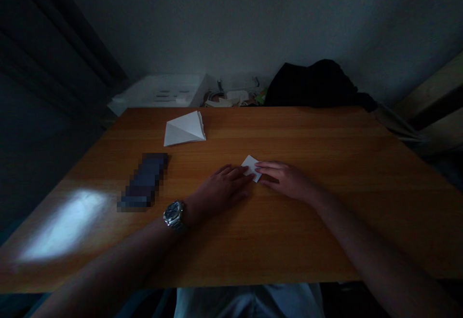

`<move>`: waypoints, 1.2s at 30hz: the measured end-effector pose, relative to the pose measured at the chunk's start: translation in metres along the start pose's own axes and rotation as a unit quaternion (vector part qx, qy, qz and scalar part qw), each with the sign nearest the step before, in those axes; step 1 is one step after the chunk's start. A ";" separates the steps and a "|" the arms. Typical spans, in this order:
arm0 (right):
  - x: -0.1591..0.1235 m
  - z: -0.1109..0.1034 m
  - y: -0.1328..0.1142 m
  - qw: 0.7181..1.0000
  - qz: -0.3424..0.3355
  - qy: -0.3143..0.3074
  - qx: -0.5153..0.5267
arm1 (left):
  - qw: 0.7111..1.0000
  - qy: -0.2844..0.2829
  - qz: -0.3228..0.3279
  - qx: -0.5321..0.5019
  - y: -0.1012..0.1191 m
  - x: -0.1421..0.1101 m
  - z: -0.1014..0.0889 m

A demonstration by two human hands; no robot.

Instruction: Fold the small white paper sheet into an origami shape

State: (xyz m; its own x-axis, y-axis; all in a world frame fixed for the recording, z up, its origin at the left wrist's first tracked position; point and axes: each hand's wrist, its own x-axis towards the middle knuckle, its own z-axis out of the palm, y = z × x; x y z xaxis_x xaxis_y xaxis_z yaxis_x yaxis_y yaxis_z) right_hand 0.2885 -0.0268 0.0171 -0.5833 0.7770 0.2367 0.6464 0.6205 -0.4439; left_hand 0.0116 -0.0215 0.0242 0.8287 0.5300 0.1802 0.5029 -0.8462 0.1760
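Note:
A small white piece of folded paper lies on the wooden table, turned like a diamond. My left hand, with a metal watch on its wrist, lies low with fingers stretched out, their tips on the paper's left and lower edge. From the other side, my right hand reaches in with its fingers extended and slightly apart. Its fingertips touch the right side of the paper. Parts of the paper are hidden under the fingers of both hands.
A larger folded white paper lies at the back left of the table. Nearer is a dark pixelated rectangle. Behind the table stand a white container, assorted small items and a black cloth-like heap.

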 end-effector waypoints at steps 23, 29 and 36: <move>0.003 0.000 -0.005 1.000 0.013 0.007 0.012 | 0.999 0.034 -0.004 -0.038 -0.003 0.006 -0.003; 0.003 -0.001 -0.005 1.000 0.003 0.007 0.017 | 0.999 0.038 -0.010 -0.033 -0.003 0.007 -0.002; 0.004 0.002 -0.006 0.999 -0.027 0.020 0.029 | 0.997 0.046 -0.025 -0.061 -0.002 0.009 -0.005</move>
State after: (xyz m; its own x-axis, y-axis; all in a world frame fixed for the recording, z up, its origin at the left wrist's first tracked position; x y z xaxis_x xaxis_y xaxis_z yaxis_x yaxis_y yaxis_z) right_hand 0.2812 -0.0277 0.0195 -0.5961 0.7469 0.2947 0.5844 0.6552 -0.4787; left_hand 0.0167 -0.0143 0.0306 0.7741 0.5792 0.2554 0.5052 -0.8084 0.3021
